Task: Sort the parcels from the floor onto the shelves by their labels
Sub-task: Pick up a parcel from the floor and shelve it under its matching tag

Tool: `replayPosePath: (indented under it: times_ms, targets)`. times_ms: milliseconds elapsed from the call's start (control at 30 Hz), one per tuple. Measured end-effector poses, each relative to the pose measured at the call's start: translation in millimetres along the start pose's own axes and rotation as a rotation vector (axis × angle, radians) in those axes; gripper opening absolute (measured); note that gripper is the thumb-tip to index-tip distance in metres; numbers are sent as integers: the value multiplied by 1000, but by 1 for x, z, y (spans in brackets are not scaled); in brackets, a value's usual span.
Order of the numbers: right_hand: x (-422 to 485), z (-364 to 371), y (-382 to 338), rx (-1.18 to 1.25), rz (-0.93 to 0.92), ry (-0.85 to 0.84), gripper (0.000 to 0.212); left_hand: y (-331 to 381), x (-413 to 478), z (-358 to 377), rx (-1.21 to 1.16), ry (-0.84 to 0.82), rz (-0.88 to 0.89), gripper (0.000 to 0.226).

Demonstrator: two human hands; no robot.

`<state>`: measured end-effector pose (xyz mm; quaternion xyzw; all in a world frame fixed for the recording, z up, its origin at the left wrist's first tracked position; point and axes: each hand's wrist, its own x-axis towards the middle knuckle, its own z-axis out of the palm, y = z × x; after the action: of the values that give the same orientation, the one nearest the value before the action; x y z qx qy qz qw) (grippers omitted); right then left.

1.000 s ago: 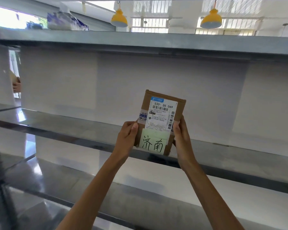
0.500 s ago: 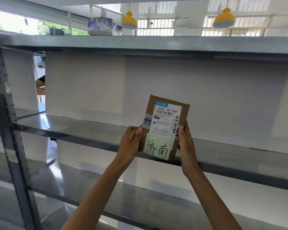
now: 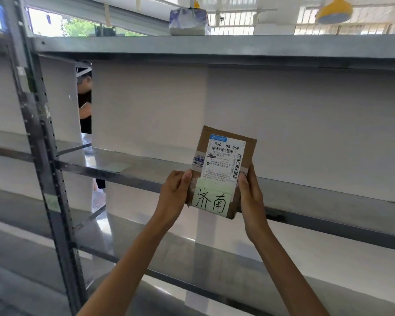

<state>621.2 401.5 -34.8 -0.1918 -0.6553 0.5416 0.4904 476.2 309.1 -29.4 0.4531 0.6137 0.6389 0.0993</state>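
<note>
I hold a small brown cardboard parcel (image 3: 249,153) upright in front of the middle metal shelf (image 3: 146,169). It carries a white shipping label and a pale green note with handwritten characters. My left hand (image 3: 172,195) grips its lower left edge and my right hand (image 3: 251,199) grips its lower right edge. The parcel's lower edge hangs at about the height of the shelf's front edge, apart from it. A pale green tag (image 3: 116,167) lies flat on the shelf to the left.
A grey slotted upright post (image 3: 43,160) stands at the left. A wrapped bundle (image 3: 188,20) sits on the top shelf (image 3: 237,45). A person in dark clothes (image 3: 85,103) shows through a gap behind the rack. A lower shelf (image 3: 192,252) runs below.
The view has swung left, bringing the upright post and the person behind the rack further into sight. The parcel stays in both hands, held much as before.
</note>
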Motion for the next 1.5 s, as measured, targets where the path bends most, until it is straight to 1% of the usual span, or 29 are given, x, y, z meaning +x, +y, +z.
replayPosePath:
  times_ms: [133,267,567,733,900,1033,1267,1400,1500]
  targets:
    - [10,25,3,5,-16,-27,49,-6,7,-22,-4,46,-1,24]
    - [25,46,12,8,9,-47,49,-18,22,-38,20,81,1,28]
    - [87,90,38,-11,-34,-49,48,-50,74,-57,-7,191,-5,23]
    - [122,116,44,35,-40,-78,42,-61,114,-74,66,245,20,26]
    - [142,139,51,49,-44,-95,47,-71,137,-95,121,272,36,28]
    - [149,155,55,12,-53,-86,47,-80,152,-111,120,260,45,27]
    - [151,185,54,-18,-68,-22,49,-91,166,-140,53,180,87,22]
    - [145,213,52,-49,-74,12,51,-96,172,-170,48,154,97,30]
    - [134,237,52,-36,-66,36,59,-103,171,-194,47,133,78,30]
